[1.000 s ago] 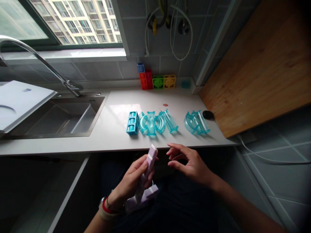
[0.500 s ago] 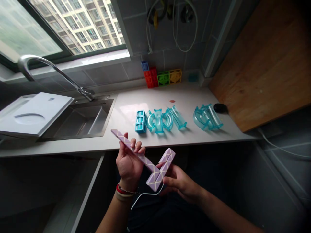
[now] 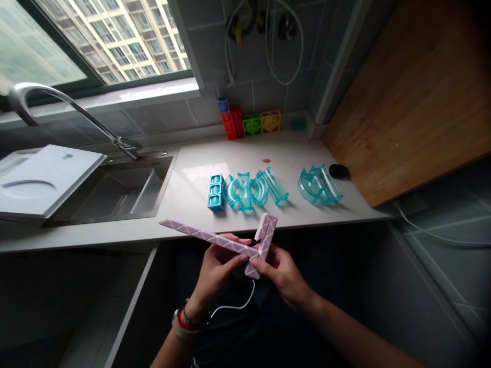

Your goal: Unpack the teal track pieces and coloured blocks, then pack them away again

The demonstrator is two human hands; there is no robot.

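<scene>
A lilac snake puzzle (image 3: pixel 215 238) with pale seams is held in front of the counter's front edge. Its long straight arm points left, and a short folded hook stands up at its right end. My left hand (image 3: pixel 220 263) is closed on the straight arm near the bend, thumb in front and fingers behind. My right hand (image 3: pixel 282 271) pinches the folded end, with the thumb low on the bend. Some fingers of both hands are hidden behind the puzzle.
On the white counter (image 3: pixel 192 204) lie a blue block stack (image 3: pixel 216 192), clear teal track pieces (image 3: pixel 245 191), more teal pieces (image 3: pixel 319 185) and a black mouse (image 3: pixel 339 171). Coloured blocks (image 3: pixel 245 122) line the wall. Left are a sink (image 3: pixel 126 191), faucet (image 3: pixel 76 105) and white box (image 3: pixel 49 176).
My left hand has slid along the puzzle toward the bend and turned over. The straight arm now lies flatter, and the folded end has risen slightly. The camera view has shifted a little right.
</scene>
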